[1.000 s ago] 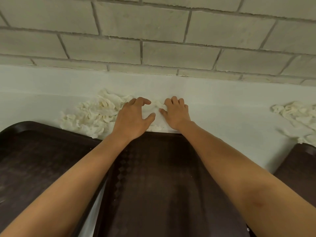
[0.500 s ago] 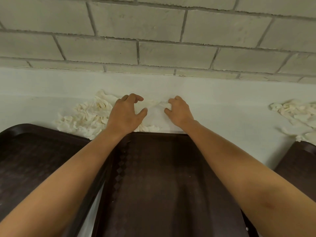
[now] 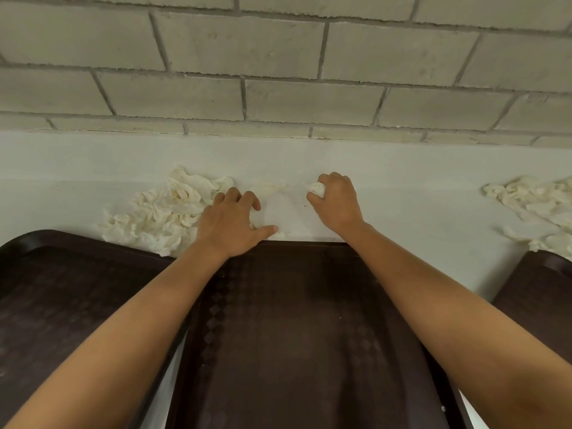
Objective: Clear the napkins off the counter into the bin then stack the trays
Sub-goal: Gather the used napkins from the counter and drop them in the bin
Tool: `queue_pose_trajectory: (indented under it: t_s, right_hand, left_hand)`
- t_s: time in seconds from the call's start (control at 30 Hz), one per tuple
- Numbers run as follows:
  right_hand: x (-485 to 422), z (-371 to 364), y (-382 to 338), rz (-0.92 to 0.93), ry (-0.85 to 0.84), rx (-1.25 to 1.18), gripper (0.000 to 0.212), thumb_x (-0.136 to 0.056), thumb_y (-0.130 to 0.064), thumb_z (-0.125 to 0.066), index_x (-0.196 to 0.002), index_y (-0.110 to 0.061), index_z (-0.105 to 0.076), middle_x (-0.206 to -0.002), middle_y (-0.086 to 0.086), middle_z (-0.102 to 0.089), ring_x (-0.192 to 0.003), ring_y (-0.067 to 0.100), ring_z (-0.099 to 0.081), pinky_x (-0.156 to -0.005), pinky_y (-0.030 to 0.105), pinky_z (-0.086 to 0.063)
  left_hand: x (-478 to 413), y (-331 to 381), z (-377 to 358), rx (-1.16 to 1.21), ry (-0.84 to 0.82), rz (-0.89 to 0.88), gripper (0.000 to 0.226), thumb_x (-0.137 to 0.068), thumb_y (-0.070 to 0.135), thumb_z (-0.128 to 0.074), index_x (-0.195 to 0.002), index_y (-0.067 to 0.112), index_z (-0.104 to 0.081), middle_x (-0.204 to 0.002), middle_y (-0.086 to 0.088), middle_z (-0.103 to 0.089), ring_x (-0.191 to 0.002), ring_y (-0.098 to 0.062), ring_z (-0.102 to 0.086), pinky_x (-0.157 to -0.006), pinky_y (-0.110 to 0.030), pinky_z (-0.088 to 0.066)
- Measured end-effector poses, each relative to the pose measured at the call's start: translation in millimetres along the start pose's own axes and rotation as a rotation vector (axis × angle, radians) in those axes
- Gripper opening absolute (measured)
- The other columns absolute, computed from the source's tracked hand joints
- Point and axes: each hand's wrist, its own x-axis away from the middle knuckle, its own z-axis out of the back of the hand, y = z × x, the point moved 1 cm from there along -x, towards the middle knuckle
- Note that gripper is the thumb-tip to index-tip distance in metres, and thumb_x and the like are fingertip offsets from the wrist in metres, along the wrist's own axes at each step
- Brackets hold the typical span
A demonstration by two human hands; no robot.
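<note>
A heap of crumpled white napkins [image 3: 164, 212] lies on the white counter [image 3: 418, 218] at the left, behind the trays. My left hand [image 3: 230, 221] rests on the counter at the heap's right edge, fingers curled down and thumb stretched out toward a small scrap. My right hand [image 3: 335, 202] grips a balled napkin [image 3: 317, 189] in curled fingers. A thin flat napkin [image 3: 269, 187] lies between the hands. Another napkin pile [image 3: 535, 199] sits at the far right. Three dark brown trays lie side by side: left [image 3: 62, 289], middle [image 3: 294, 335], right [image 3: 541, 292].
A pale brick wall [image 3: 278, 72] rises directly behind the counter. The trays fill the counter's near side under my forearms. No bin is in view.
My right hand has closed and bunched a napkin into a ball. My left hand slid back toward the middle tray's far edge, dragging napkin scraps with it.
</note>
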Motion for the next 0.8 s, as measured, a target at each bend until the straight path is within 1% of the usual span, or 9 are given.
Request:
queue_pose_trajectory:
  t_s: [0.03, 0.1, 0.27, 0.37, 0.53, 0.6, 0.67, 0.73, 0.8]
  right_hand:
    - [1, 0, 0, 0.000, -0.003, 0.004, 0.009, -0.088, -0.016, -0.056, -0.086, -0.008, -0.057, -0.085, 0.005, -0.044, -0.086, 0.018, -0.037, -0.064, 0.023, -0.027]
    - [2, -1, -1, 0.007, -0.008, 0.019, 0.015, -0.088, -0.017, -0.056, -0.093, -0.003, -0.060, -0.086, 0.004, -0.044, -0.086, 0.018, -0.037, -0.068, 0.024, -0.028]
    - [4, 0, -2, 0.008, -0.002, 0.017, 0.016, -0.088, -0.017, -0.057, -0.092, -0.002, -0.060, -0.086, 0.004, -0.043, -0.085, 0.017, -0.037, -0.068, 0.024, -0.027]
    - [5, -2, -2, 0.006, -0.016, 0.009, 0.015, -0.088, -0.018, -0.058, -0.091, -0.003, -0.059, -0.086, 0.004, -0.044, -0.086, 0.017, -0.038, -0.069, 0.024, -0.028]
    - [10, -5, -1, 0.014, -0.037, -0.001, 0.014, -0.088, -0.018, -0.058, -0.090, -0.004, -0.059, -0.086, 0.003, -0.045, -0.085, 0.016, -0.039, -0.070, 0.022, -0.028]
    - [11, -7, -1, 0.011, -0.039, -0.007, 0.015, -0.088, -0.018, -0.058, -0.090, -0.004, -0.059, -0.085, 0.003, -0.045, -0.085, 0.016, -0.039, -0.070, 0.023, -0.029]
    - [11, -9, -2, 0.010, -0.040, -0.013, 0.016, -0.087, -0.018, -0.058, -0.091, -0.003, -0.060, -0.086, 0.003, -0.045, -0.085, 0.016, -0.039, -0.070, 0.023, -0.028]
    - [12, -10, -3, 0.014, -0.047, -0.013, 0.017, -0.087, -0.018, -0.058, -0.092, -0.002, -0.060, -0.086, 0.003, -0.044, -0.086, 0.016, -0.038, -0.070, 0.022, -0.028]
    - [13, -10, -6, 0.026, -0.057, -0.015, 0.015, -0.087, -0.018, -0.058, -0.091, -0.004, -0.059, -0.086, 0.003, -0.044, -0.085, 0.016, -0.038, -0.070, 0.022, -0.027]
  left_hand:
    - [-1, 0, -1, 0.040, -0.005, 0.003, 0.055, -0.077, 0.065, -0.056, -0.116, 0.027, -0.050, -0.126, -0.002, -0.047, -0.119, -0.025, -0.043, -0.087, -0.039, -0.044]
    - [-2, 0, -2, 0.084, -0.014, -0.005, 0.047, -0.080, 0.059, -0.058, -0.113, 0.026, -0.052, -0.123, -0.002, -0.048, -0.118, -0.024, -0.043, -0.085, -0.039, -0.045]
    - [-8, -1, -8, 0.147, -0.078, -0.015, 0.028, -0.085, 0.048, -0.059, -0.099, 0.024, -0.060, -0.110, -0.001, -0.052, -0.110, -0.024, -0.045, -0.089, -0.035, -0.042]
    - [-13, 0, -11, 0.204, -0.050, -0.005, 0.021, -0.086, 0.043, -0.061, -0.086, 0.022, -0.059, -0.096, 0.000, -0.052, -0.097, -0.021, -0.052, -0.081, -0.030, -0.042]
    - [-11, 2, -14, 0.274, 0.046, 0.073, 0.027, -0.086, 0.043, -0.061, -0.080, 0.017, -0.056, -0.069, 0.005, -0.052, -0.070, -0.013, -0.051, -0.066, -0.024, -0.037]
    - [-11, 2, -15, 0.284, 0.059, 0.082, 0.030, -0.086, 0.044, -0.061, -0.077, 0.016, -0.055, -0.063, 0.005, -0.051, -0.061, -0.009, -0.048, -0.060, -0.022, -0.035]
    - [-13, 1, -15, 0.297, 0.075, 0.086, 0.033, -0.086, 0.045, -0.061, -0.075, 0.014, -0.054, -0.061, 0.005, -0.050, -0.056, -0.006, -0.045, -0.052, -0.018, -0.032]
    - [-15, 1, -14, 0.311, 0.096, 0.089, 0.035, -0.085, 0.045, -0.062, -0.074, 0.013, -0.052, -0.059, 0.004, -0.050, -0.054, -0.006, -0.045, -0.050, -0.015, -0.031]
    - [-15, 3, -12, 0.335, 0.134, 0.073, 0.035, -0.085, 0.043, -0.063, -0.073, 0.012, -0.052, -0.056, 0.003, -0.049, -0.052, -0.006, -0.045, -0.051, -0.017, -0.034]
